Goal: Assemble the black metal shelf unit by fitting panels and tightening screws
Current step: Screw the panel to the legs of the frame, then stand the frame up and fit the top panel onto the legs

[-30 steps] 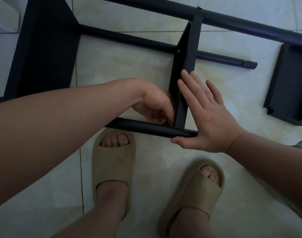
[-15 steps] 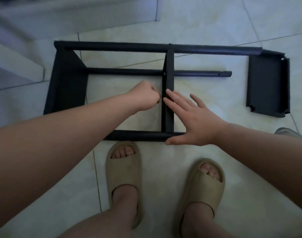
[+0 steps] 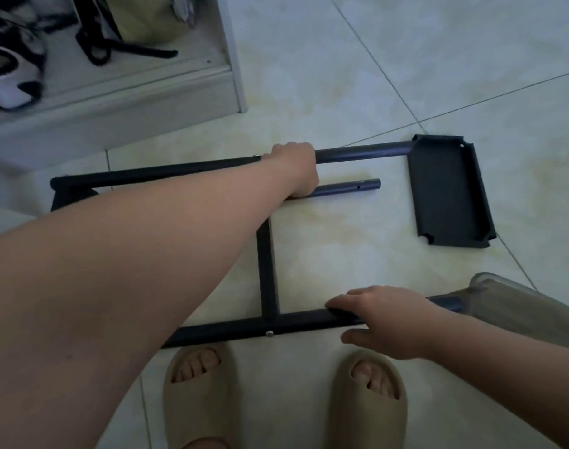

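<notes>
- The black frame point(image 3: 267, 270) lies flat on the tiled floor point(image 3: 341, 76), out from the floor's far-left edge where a white cabinet point(image 3: 115, 102) stands.
- Its far tube point(image 3: 364, 152) runs left to right nearest the cabinet. The near tube point(image 3: 231, 327) lies parallel to it, just beyond the person's toes.
- A short tube point(image 3: 348, 187) lies between those two, close to the far one, and ends with an open mouth and a small hole.
- A middle panel point(image 3: 267, 254) stands on edge and crosses from the near tube toward the far side. A silver screw point(image 3: 269, 334) sits in the near tube where the panel meets it.
- The left hand point(image 3: 293, 170) is closed over the frame at the far tube. Its fingers curl down and reach the short tube, and I cannot tell which of the two tubes they actually wrap.
- The right hand point(image 3: 383, 319) grips the near tube to the right of the middle panel, with the fingers point(image 3: 341, 304) over the top and the thumb on the side nearest the feet.
- A loose panel point(image 3: 448, 192), shaped like a tray with notched corners, lies flat on the floor toward the right. Its far-left corner touches the end of the far tube.
- A clear plastic piece point(image 3: 519, 306) lies at the right edge of view, over the right end of the near tube.
- Two beige slippers point(image 3: 199, 396) stand just this side of the near tube.
- Shoes point(image 3: 11, 76) sit inside the cabinet.
</notes>
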Demonstrator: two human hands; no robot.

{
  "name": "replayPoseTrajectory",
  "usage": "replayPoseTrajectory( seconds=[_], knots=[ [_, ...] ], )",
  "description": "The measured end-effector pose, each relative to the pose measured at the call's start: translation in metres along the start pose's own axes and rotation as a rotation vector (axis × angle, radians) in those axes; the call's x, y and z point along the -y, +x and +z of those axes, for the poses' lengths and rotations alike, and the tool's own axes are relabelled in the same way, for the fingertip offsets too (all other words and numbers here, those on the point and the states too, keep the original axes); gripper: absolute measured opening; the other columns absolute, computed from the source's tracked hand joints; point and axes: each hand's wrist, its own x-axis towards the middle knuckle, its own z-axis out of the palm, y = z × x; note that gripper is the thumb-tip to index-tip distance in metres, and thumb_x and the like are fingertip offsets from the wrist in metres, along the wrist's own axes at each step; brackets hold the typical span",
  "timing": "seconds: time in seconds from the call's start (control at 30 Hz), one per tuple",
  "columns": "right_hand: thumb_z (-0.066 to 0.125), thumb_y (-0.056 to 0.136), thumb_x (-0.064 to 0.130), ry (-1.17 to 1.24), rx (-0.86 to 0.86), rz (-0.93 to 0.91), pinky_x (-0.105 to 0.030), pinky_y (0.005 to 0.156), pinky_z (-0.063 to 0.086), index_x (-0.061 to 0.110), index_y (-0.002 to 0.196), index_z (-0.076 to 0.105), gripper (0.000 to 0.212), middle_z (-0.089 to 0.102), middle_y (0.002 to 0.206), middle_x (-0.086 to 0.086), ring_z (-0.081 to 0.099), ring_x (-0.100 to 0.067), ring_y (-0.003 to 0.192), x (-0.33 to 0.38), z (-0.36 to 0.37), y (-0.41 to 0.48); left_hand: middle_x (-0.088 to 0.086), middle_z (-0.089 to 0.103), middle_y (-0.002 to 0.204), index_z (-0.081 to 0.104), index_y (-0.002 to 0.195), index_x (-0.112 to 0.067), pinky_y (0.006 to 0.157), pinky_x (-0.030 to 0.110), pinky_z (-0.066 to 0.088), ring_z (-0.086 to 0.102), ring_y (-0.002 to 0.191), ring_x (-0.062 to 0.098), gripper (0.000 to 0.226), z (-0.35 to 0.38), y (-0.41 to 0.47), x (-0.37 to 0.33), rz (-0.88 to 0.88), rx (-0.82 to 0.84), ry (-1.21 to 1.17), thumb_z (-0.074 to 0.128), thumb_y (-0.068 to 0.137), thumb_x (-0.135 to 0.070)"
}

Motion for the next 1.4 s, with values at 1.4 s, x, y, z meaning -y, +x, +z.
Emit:
replayPoseTrajectory(
  seconds=[1.4],
  knots=[
    [0.054,0.080,-0.005,-1.094,-1.157,-0.242,-0.067,0.120,0.011,0.003,0.103,0.075,0.032,0.064,0.125,-0.021,0.050,-0.038,0.137,0.123,-0.241,-0.077,-0.011,0.062,0.098,0.048,0.108,-0.025,0.067,0.009,0.039,0.059,0.090,-0.001,0.031,-0.117,-0.316,0.174,-0.353,-1.075,-1.206,0.062,0.092,-0.001]
  ],
)
